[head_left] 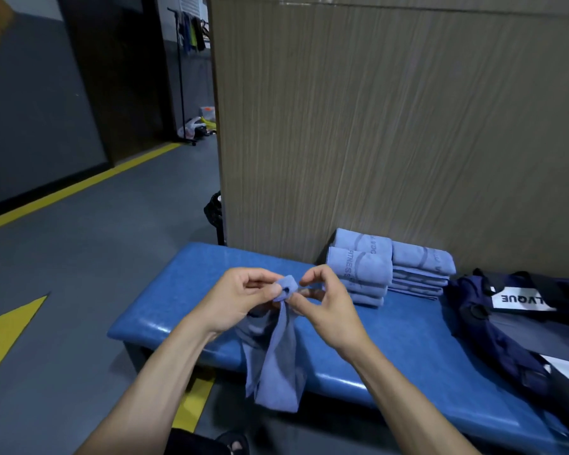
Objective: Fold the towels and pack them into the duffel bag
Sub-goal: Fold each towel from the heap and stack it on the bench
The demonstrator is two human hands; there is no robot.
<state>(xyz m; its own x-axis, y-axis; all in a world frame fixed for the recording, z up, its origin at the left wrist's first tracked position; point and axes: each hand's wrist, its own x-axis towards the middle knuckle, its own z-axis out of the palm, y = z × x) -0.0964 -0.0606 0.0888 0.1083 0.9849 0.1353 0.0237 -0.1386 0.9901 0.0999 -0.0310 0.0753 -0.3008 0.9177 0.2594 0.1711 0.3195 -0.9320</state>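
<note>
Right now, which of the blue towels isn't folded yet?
The towel pinched in both hands, hanging loose over the bench edge; the others sit folded in two stacks.

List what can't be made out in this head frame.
- Navy duffel bag: cut off by the right edge; its inside is not visible.
- White label lettering: partly covered by a strap.
- Blue unfolded towel top corner: hidden between left hand and right hand.
- Clothes rack: too small.

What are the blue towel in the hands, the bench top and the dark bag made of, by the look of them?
Towel: soft matte cloth, perhaps microfibre; it hangs limp in folds. Bench top: probably vinyl or similar padding cover; smooth, with glossy highlights on its rounded edge. Duffel bag: thin woven synthetic, likely nylon; it lies crumpled with a faint sheen.
</note>
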